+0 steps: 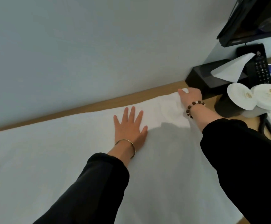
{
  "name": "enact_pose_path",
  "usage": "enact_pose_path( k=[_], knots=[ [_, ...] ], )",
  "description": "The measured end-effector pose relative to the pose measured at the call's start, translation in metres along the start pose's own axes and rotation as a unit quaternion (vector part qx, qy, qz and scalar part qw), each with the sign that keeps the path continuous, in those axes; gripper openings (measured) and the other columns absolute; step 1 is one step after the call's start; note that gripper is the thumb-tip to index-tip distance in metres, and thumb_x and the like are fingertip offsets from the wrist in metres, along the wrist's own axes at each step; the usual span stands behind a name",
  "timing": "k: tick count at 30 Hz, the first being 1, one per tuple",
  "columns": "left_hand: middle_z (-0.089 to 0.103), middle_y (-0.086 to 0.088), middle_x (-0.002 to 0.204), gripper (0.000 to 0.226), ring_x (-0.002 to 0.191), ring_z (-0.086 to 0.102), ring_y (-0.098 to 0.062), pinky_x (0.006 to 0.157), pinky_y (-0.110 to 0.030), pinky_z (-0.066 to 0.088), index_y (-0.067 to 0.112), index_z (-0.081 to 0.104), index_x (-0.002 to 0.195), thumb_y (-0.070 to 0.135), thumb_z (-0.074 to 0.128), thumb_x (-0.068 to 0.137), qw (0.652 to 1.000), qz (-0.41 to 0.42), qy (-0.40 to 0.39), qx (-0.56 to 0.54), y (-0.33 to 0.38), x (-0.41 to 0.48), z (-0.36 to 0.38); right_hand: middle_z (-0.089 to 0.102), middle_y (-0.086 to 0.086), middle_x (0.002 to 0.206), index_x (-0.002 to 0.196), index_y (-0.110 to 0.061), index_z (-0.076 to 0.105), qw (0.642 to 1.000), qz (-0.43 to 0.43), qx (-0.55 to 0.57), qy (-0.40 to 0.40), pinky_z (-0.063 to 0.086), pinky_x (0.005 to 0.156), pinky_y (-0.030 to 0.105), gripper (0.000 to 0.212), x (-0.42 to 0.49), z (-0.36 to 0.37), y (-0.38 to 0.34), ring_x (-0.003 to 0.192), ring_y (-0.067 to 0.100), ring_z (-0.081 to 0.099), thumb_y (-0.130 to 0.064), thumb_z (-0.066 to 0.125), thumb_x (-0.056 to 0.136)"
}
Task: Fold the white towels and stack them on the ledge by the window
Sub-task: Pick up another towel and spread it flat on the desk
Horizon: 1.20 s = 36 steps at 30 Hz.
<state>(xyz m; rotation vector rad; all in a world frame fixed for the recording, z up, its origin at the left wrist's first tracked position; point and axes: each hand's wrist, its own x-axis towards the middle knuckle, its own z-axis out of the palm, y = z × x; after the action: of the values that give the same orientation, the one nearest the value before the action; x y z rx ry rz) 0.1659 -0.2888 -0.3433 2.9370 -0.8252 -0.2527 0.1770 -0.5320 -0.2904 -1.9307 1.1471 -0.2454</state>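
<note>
**A:** Pale wall [83, 46] at the back, wood counter [99, 105] along it. Where's the towel?

**B:** Towel [66, 151] is spread flat over most of the counter. Its far edge lies just short of the counter's back edge, w/ a strip of bare wood showing between cloth and wall.

**A:** Hands?

**B:** Well apart. Left hand [130, 126] lies palm down mid-towel, fingers straight and splayed, pinning the cloth. Right hand [190, 96] is at the towel's far right corner, fingers curled round the cloth, by the counter's back edge and just beside a black tissue box [201, 78].

**A:** Anything else nearby?

**B:** Two paper rolls [241, 97] and a black keypad handset [261, 65] toward the counter's right end, past the box.

**A:** So how far along, approx?

**B:** Early, I'd say. The cloth looks like one open layer w/ no crease I can see, though it's too white to be sure. No folded stack in view, and no window or ledge either, so can't tell if any are done. Looks like the first fold is being set up, w/ that corner lifted and the middle held down. Left to do: every fold on this one, the carry to the ledge, then any other towels.
</note>
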Motion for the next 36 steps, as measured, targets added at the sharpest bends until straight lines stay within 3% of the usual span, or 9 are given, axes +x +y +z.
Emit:
enact_pose_path(
  k=[2, 4, 8, 12, 14, 20, 24, 29, 36],
  knots=[
    [-0.011, 0.006, 0.159, 0.062, 0.145, -0.016, -0.020, 0.112, -0.055, -0.007, 0.036, -0.003, 0.149, 0.054, 0.015, 0.093, 1.000, -0.001, 0.016, -0.003, -0.004, 0.009, 0.001, 0.054, 0.007, 0.104, 0.113, -0.009, 0.059, 0.997, -0.068, 0.003, 0.033, 0.041, 0.096, 0.033, 0.030, 0.012, 0.008, -0.003, 0.100, 0.019, 0.050, -0.031, 0.056, 0.094],
    [-0.011, 0.006, 0.158, 0.062, 0.145, -0.015, -0.020, 0.113, -0.054, -0.006, 0.036, -0.004, 0.149, 0.054, 0.014, 0.092, 1.000, -0.010, 0.015, -0.001, -0.006, 0.019, 0.001, 0.050, 0.001, 0.088, 0.085, -0.014, 0.053, 0.993, -0.105, 0.032, 0.037, 0.038, 0.082, 0.028, 0.016, 0.022, 0.017, -0.007, 0.083, 0.014, 0.046, -0.028, 0.056, 0.094],
    [-0.009, 0.004, 0.159, 0.065, 0.145, -0.012, -0.021, 0.113, -0.054, -0.002, 0.033, -0.002, 0.150, 0.052, 0.007, 0.088, 0.999, -0.022, 0.023, 0.019, -0.011, 0.033, -0.002, 0.053, 0.008, 0.100, 0.098, -0.005, 0.060, 0.997, -0.058, -0.004, -0.051, 0.039, 0.081, 0.028, 0.022, 0.042, 0.024, -0.017, 0.095, 0.020, 0.051, -0.025, 0.053, 0.095],
    [-0.004, 0.002, 0.159, 0.071, 0.146, -0.010, -0.021, 0.114, -0.052, -0.002, 0.027, 0.005, 0.151, 0.050, 0.006, 0.084, 0.999, -0.016, 0.032, 0.010, -0.010, 0.036, -0.002, 0.059, 0.007, 0.075, 0.074, -0.011, 0.062, 0.973, -0.002, 0.033, -0.228, 0.046, 0.075, 0.029, 0.022, 0.056, 0.008, -0.042, 0.071, 0.019, 0.055, -0.008, 0.050, 0.092],
    [-0.002, 0.001, 0.159, 0.073, 0.146, -0.009, -0.021, 0.114, -0.051, -0.002, 0.026, 0.007, 0.151, 0.050, 0.005, 0.082, 0.999, -0.012, 0.037, 0.011, -0.009, 0.036, -0.002, 0.062, 0.010, 0.083, 0.079, -0.004, 0.065, 0.955, 0.009, 0.027, -0.294, 0.048, 0.075, 0.031, 0.021, 0.059, -0.001, -0.053, 0.075, 0.022, 0.057, 0.002, 0.047, 0.088],
    [0.004, 0.000, 0.159, 0.071, 0.146, -0.005, -0.020, 0.115, -0.050, 0.000, 0.026, 0.013, 0.150, 0.048, 0.009, 0.083, 0.999, -0.014, 0.042, 0.004, -0.009, 0.035, -0.002, 0.061, -0.006, 0.092, 0.096, -0.017, 0.072, 0.863, -0.207, -0.303, -0.347, 0.045, 0.084, 0.027, 0.035, 0.064, -0.025, -0.077, 0.088, 0.014, 0.054, 0.007, 0.049, 0.085],
    [0.005, 0.000, 0.159, 0.071, 0.146, -0.004, -0.020, 0.115, -0.049, 0.001, 0.026, 0.015, 0.150, 0.048, 0.008, 0.082, 0.999, -0.016, 0.042, 0.006, -0.009, 0.035, -0.002, 0.055, -0.013, 0.085, 0.093, -0.020, 0.069, 0.818, -0.246, -0.380, -0.355, 0.039, 0.078, 0.024, 0.026, 0.063, -0.027, -0.081, 0.077, 0.005, 0.049, 0.002, 0.058, 0.084],
    [0.007, 0.000, 0.159, 0.072, 0.146, -0.002, -0.020, 0.115, -0.049, 0.002, 0.026, 0.017, 0.150, 0.048, 0.008, 0.082, 0.999, -0.017, 0.042, 0.012, -0.010, 0.036, -0.003, 0.058, -0.015, 0.090, 0.100, -0.024, 0.068, 0.770, -0.259, -0.437, -0.387, 0.038, 0.081, 0.023, 0.023, 0.060, -0.033, -0.095, 0.081, 0.004, 0.051, -0.007, 0.057, 0.088],
    [0.007, 0.000, 0.159, 0.067, 0.146, -0.001, -0.021, 0.115, -0.049, 0.003, 0.026, 0.017, 0.150, 0.045, 0.014, 0.085, 0.999, -0.017, 0.047, 0.012, -0.009, 0.034, -0.002, 0.063, 0.005, 0.101, 0.095, -0.011, 0.066, 0.710, -0.305, -0.547, -0.321, 0.045, 0.074, 0.025, 0.013, 0.054, -0.031, -0.103, 0.088, 0.019, 0.057, -0.004, 0.060, 0.087]
  ],
)
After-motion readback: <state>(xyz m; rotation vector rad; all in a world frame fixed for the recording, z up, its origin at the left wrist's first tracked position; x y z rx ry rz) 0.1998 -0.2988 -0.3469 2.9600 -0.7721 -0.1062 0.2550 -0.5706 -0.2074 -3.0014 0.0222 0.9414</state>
